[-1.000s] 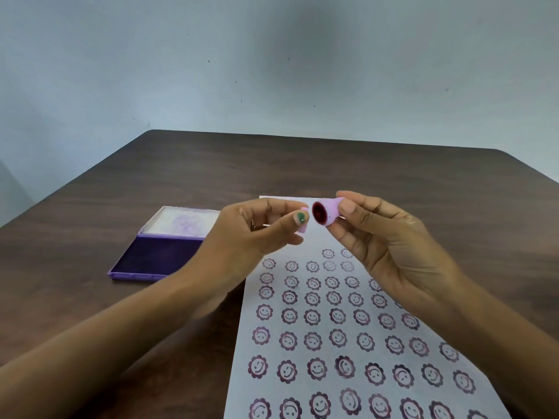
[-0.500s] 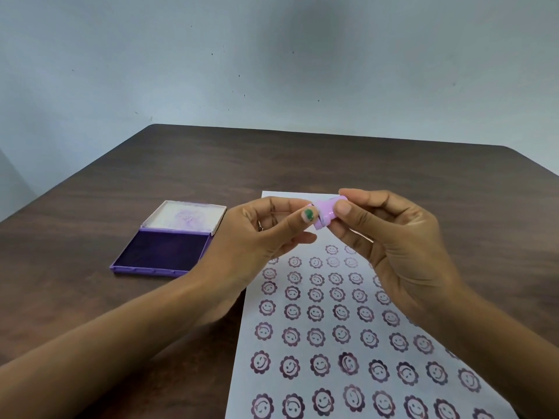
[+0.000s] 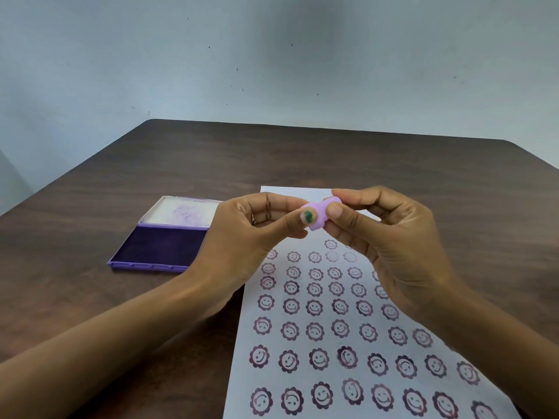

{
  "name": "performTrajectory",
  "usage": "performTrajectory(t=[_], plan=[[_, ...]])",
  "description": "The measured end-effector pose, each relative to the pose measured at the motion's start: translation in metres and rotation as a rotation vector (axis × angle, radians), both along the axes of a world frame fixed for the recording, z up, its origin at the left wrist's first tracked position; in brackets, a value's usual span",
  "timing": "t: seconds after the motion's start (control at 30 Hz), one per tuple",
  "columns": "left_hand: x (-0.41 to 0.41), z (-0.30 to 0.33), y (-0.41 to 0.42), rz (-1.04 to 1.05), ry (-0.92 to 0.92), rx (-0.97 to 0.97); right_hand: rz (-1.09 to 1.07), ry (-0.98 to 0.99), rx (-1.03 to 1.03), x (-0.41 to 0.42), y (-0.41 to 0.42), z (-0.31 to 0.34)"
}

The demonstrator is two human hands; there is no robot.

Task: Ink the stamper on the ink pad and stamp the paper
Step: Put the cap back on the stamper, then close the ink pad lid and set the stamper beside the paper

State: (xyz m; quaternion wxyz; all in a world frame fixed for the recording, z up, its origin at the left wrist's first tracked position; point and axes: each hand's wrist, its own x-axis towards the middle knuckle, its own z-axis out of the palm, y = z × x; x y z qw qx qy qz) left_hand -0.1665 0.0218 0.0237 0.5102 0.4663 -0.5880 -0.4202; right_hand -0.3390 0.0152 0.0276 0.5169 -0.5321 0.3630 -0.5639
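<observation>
Right now both hands are up over the far end of the paper (image 3: 332, 328), pinching a small lilac stamper (image 3: 319, 213) between them. The left hand (image 3: 251, 237) has its thumb, with a green-painted nail, pressed on the near side of the stamper, fingers curled behind it; a ring shows on one finger. The right hand (image 3: 390, 246) grasps the other end between thumb and forefinger, so each grip is clenched on the stamper, which hangs clear of the paper. Its stamping face cannot be seen from here.

The paper lies flat on the dark wooden surface (image 3: 393, 164), covered in rows of purple smiling-flower prints, with only its far strip bare. Off to the left, apart from the paper, the pad (image 3: 160, 247) sits open, dark purple ink toward the person, its stained whitish lid laid back beyond it.
</observation>
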Motion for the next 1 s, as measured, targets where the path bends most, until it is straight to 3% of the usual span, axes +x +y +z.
performTrajectory(t=[0.13,0.23,0.33,0.43,0.53,1.0], plan=[[0.003,0.006,-0.003,-0.060,-0.124,-0.026,0.009,-0.012,-0.035,-0.005,-0.005,0.003],[0.015,0.015,-0.002,-0.180,-0.575,-0.063,-0.071,-0.068,-0.048,-0.015,-0.015,0.008],[0.031,0.017,0.000,-0.452,-1.056,0.012,-0.154,-0.120,-0.033,-0.028,-0.025,0.011],[0.035,0.010,0.001,-0.597,-1.326,0.077,-0.204,-0.136,-0.014,-0.036,-0.031,0.011],[0.030,0.004,0.002,-0.633,-1.317,0.112,-0.246,-0.133,-0.010,-0.041,-0.034,0.012],[0.004,-0.012,-0.004,-0.623,-1.173,-0.107,-0.245,-0.110,-0.047,-0.050,-0.040,0.012]])
